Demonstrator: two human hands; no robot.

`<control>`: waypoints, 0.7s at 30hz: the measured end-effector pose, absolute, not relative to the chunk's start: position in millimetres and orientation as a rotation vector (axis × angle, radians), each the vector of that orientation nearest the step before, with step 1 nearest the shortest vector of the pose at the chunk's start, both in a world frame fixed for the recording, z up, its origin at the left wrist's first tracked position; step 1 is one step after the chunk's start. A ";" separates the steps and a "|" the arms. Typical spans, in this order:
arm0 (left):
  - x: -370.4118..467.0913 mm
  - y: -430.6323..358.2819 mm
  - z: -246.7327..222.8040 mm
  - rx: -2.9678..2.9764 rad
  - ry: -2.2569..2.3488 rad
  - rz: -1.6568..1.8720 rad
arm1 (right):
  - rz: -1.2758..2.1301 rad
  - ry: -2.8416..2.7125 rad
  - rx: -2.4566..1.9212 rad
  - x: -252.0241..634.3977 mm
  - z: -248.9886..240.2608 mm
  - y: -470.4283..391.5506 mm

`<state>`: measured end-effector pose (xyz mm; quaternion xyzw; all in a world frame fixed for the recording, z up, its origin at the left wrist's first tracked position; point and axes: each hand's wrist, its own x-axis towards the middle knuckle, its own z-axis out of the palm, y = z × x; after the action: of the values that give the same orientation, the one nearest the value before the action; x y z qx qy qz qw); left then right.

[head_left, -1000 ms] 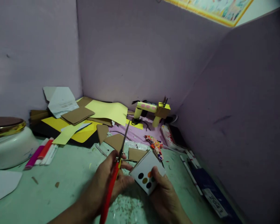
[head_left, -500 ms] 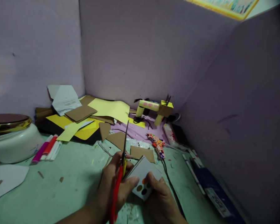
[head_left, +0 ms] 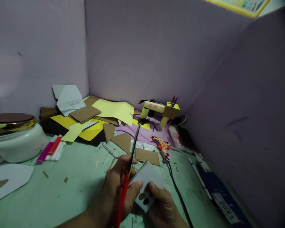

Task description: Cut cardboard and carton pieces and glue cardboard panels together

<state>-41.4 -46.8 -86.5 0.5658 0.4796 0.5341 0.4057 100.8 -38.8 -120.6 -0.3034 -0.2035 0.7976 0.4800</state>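
the step in hand looks like steadying and lining up a small layered piece of white card point(head_left: 154, 173), held just above the bench point(head_left: 85, 182) in front of the person. more than one layer shows along its upper left edge, and dark and olive dots sit near its lower corner.

the right grip point(head_left: 165, 202) pinches the card, thumb laid flat on the white face and the other fingers mostly hidden beneath. the left grip point(head_left: 112, 190) is busy with two things: it is closed around the scissors point(head_left: 127, 177), whose blades point away and slightly up, and its thumb presses on the card's left side. the blades look closed, though they are seen nearly edge-on. how the left fingers sit behind the handle cannot be told.

just beyond the card, a brown cardboard piece point(head_left: 147, 157) lies flat on the bench, with a patterned piece point(head_left: 161, 147) near its right end.

as a judgement, the next move calls for keeping the layers squared under the right thumb. any cut would first need the left thumb freed from the card and the scissors settled in the fingers, with the tips kept clear of the right grip.
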 end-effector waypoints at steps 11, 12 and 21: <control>-40.9 -47.6 -83.0 1.459 1.210 1.344 | 1.960 -0.458 -0.784 103.3 -116.4 -36.3; -40.7 -47.1 -83.8 1.456 1.207 1.335 | 1.961 -0.459 -0.782 103.1 -116.2 -36.3; -42.0 -44.2 -88.7 1.408 1.175 1.345 | 1.918 -0.561 -0.708 97.9 -115.6 -37.9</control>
<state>-42.0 -44.2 -88.7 0.5617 0.4687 0.5367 0.4204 97.9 -37.9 -115.6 -0.2913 -0.2309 0.7893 0.4888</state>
